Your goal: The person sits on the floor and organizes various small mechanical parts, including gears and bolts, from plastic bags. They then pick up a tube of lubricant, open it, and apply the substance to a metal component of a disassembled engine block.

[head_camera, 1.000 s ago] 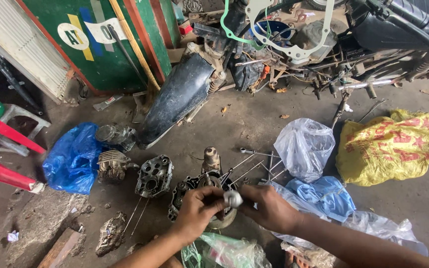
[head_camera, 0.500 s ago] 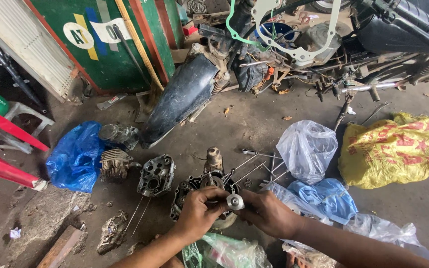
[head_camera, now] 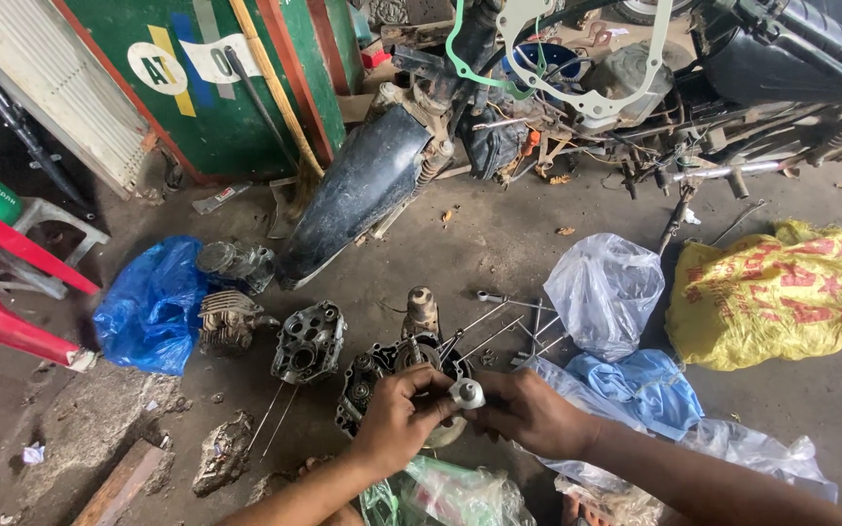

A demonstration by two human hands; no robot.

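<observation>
While your left hand [head_camera: 397, 414] and right hand [head_camera: 528, 414] meet over the engine case [head_camera: 382, 375] on the oily concrete floor [head_camera: 499, 234], both sets of fingers are closed around a small silver metal part [head_camera: 467, 394] held just above that case. If greasy fingertips loosen, you could drop it into the open case or among the loose rods [head_camera: 499, 326] and plastic bags [head_camera: 604, 292] beside you.

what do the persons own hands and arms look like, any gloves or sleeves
Both arms are bare as far as the view shows: no sleeves, no gloves. The left hand and right hand show no watch, ring or wristband. Dark grime seems to mark the fingers, though it is hard to tell.
</observation>
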